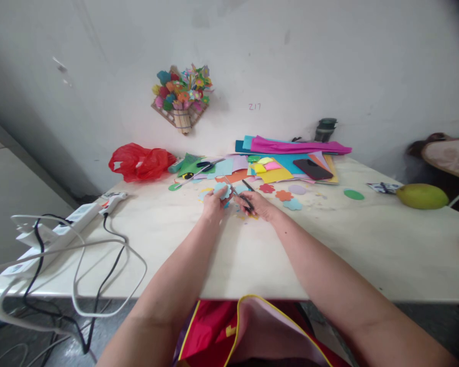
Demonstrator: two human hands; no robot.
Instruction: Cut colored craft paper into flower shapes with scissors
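Between the thumb and fingers of my left hand (213, 202) is a light blue paper flower (223, 190). My right hand (259, 204) is closed round the dark handles of a pair of scissors (248, 203). The scissor blades point up and left, close to the flower's right edge; whether they touch the paper I cannot tell. Right of my hands lie a red paper flower (266, 188), an orange paper flower (284, 195), a second light blue flower (292, 204) and a lilac paper oval (297, 189). Small paper scraps are scattered under and around my hands.
Coloured sheets (286, 163) lie at the back with a phone (312, 169) on them. Another pair of scissors (204, 165) and a red plastic bag (139, 160) are back left. Power strips (67, 227) with loose cables occupy the left edge. A yellow-green fruit (423, 196) sits at right.
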